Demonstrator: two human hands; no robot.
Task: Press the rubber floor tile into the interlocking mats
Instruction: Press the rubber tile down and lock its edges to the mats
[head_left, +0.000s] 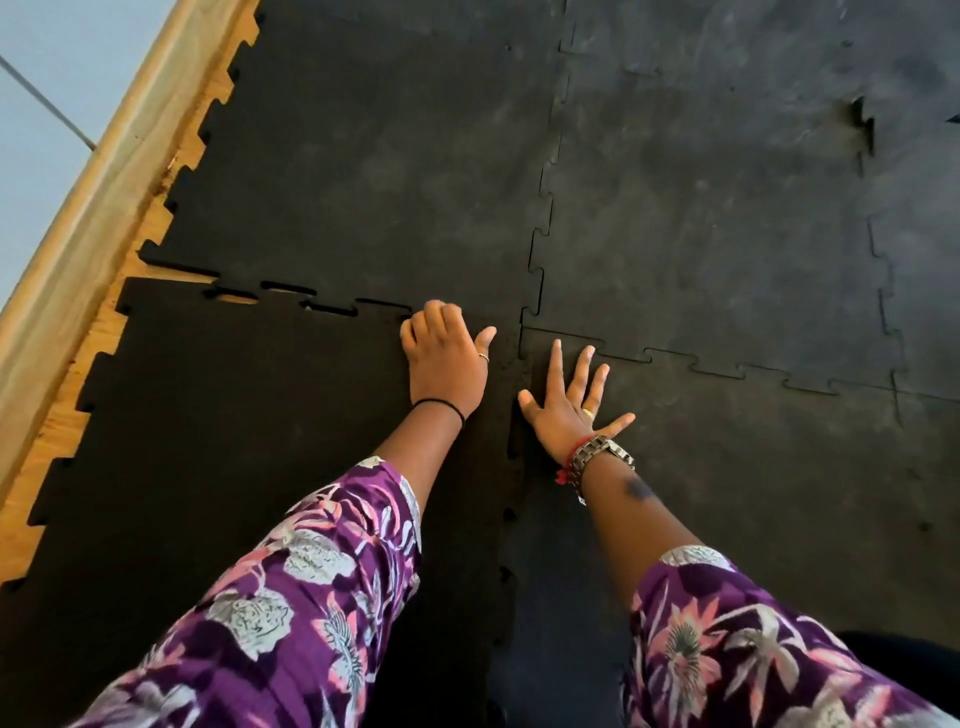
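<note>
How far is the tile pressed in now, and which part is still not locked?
Done: the mats on the right look joined, their seams closed. In hand: the left hand pushes on the tile at its top edge, fingers curled; the right hand lies flat beside the side seam. Left: the top seam toward the wall still gapes, wood floor showing through, tabs not seated.

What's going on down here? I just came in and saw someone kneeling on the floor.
A person is fitting a black rubber tile into the mats already laid. The left hand, fingers curled, presses at the tile's far edge, while the right hand lies flat and spread on the neighbouring mat. The far seam is not fully seated: gaps show between the teeth to the left of the left hand, with wood floor visible through one.
</note>
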